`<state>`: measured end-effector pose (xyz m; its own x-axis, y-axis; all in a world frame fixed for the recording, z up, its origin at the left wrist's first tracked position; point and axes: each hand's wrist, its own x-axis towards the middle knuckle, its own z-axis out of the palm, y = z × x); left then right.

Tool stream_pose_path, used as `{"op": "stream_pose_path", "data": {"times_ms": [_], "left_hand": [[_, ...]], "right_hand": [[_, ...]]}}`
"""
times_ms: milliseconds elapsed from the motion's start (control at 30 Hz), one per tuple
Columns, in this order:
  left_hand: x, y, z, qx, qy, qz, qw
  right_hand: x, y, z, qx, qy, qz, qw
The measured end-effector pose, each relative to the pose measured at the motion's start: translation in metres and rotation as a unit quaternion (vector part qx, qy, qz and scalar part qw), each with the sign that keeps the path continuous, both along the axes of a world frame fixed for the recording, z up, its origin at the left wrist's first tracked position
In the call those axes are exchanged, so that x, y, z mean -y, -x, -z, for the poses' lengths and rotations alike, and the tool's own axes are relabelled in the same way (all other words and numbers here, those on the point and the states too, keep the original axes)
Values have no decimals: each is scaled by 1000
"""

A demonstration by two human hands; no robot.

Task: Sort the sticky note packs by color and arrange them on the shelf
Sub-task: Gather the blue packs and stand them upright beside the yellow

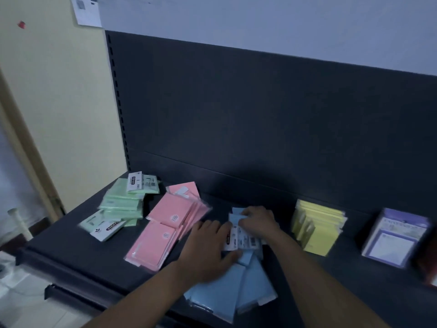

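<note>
A dark shelf point(82, 261) is running across the view, backed by a dark panel point(260, 114) that is rising to a pale wall point(260, 20) above. At the panel's left edge a slotted upright point(115, 98) is standing against a cream wall point(59, 102), where a printed sheet of paper point(86, 10) is hanging near the top and a small red mark point(21, 24) is showing further left. A wooden door frame point(28, 162) is slanting down the far left, and pale floor tiles point(23, 304) are showing below the shelf's front lip. Along the shelf the packs are lying in colour groups: green packs point(123, 204) are heaped loosely at the back left, pink packs point(165, 223) are fanning out just beside them, yellow packs point(316, 226) are leaning in a tidy row right of centre, and purple packs point(395, 240) are standing near the right edge, blurred. Between pink and yellow, the blue packs point(227, 287) are spreading toward the front lip — both hands are working on them. The left hand point(210, 247) is lying flat on the pile, fingers fairly straight and pressing down. The right hand point(257, 221) is curling its fingers around the far end of a labelled blue pack point(243, 237), which is resting on top of the pile — its white card is facing up between the two hands.
</note>
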<state>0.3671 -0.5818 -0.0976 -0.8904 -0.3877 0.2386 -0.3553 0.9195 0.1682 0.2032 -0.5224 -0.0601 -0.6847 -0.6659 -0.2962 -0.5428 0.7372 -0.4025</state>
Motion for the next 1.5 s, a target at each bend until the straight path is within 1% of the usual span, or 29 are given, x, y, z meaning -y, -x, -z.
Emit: {"op": "stream_pose_path", "data": {"times_ms": [100,200,267,333,400,500,600,733,800,833,900,967,1033,1100,1133,1167,1267,1300,1367,1433,1500], "left_hand": [[3,2,4,-18,-11,52,998],[0,3,4,-31,-20,86,996],[0,4,2,-32,-31,79,996],[1,4,0,-21,-45,47,998],[4,4,-1,-14,-80,13,997],[6,6,-7,-31,-110,1,993],[10,10,-19,-13,-131,23,991],[23,8,-40,12,-237,41,971],[32,5,-46,11,-308,46,950],[36,4,-47,-2,-338,42,940],[42,5,-49,-39,-361,24,931],[45,12,-50,-46,-355,6,934],[45,22,-50,-38,-331,-1,943],[42,31,-51,-62,-323,4,944],[40,35,-51,-87,-337,9,937],[38,39,-51,-113,-368,15,923],[31,47,-55,-178,-488,37,854],[31,51,-56,-201,-516,31,832],[34,59,-60,-246,-546,-7,801],[39,70,-64,-281,-554,-53,782],[45,82,-63,-282,-541,-78,788]], "right_hand": [[-9,4,-3,-18,-26,4,999],[-19,9,-6,-2,-67,-4,998],[-26,11,-7,19,-75,8,997],[-31,11,-9,26,-80,21,996],[-35,10,-11,35,-68,26,997],[-39,6,-12,56,-11,41,998],[-44,7,-19,23,45,46,998],[-50,12,-34,-54,137,64,987],[-53,12,-39,-85,197,79,973],[-53,12,-40,-90,236,87,964],[-52,12,-40,-53,322,96,940],[-51,12,-41,16,394,106,913],[-50,10,-43,67,430,112,893],[-47,7,-44,103,445,113,882],[-45,6,-43,120,452,114,876],[-42,4,-43,133,458,118,871],[-38,3,-40,156,465,134,861],[-38,4,-39,168,463,139,859],[-38,6,-35,175,451,141,864],[-40,10,-30,159,429,152,876],[-42,13,-23,152,394,173,890]]}}
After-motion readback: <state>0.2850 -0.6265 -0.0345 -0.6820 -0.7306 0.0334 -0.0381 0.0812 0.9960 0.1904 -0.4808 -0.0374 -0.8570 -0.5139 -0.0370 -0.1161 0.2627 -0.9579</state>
